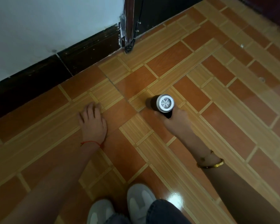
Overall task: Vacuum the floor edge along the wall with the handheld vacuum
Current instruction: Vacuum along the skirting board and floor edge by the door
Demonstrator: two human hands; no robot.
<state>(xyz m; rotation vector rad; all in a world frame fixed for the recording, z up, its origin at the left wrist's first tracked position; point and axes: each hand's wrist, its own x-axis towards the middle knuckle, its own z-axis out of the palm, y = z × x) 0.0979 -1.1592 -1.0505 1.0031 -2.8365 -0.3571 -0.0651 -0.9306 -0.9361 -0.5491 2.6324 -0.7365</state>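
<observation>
A white wall [47, 23] with a dark skirting [58, 65] runs along the upper left and meets the tiled floor [233, 110]. The left hand [92, 122] hangs above the tiles, fingers straight and relaxed, holding nothing; a red string [91, 142] circles its wrist. Below, two grey shoes [141, 201] stand on the tiles. Further right, the right hand [174, 120] grips the vacuum [162, 104], its white grilled end facing up, well apart from the skirting. A gold bracelet [212, 164] sits on that wrist.
</observation>
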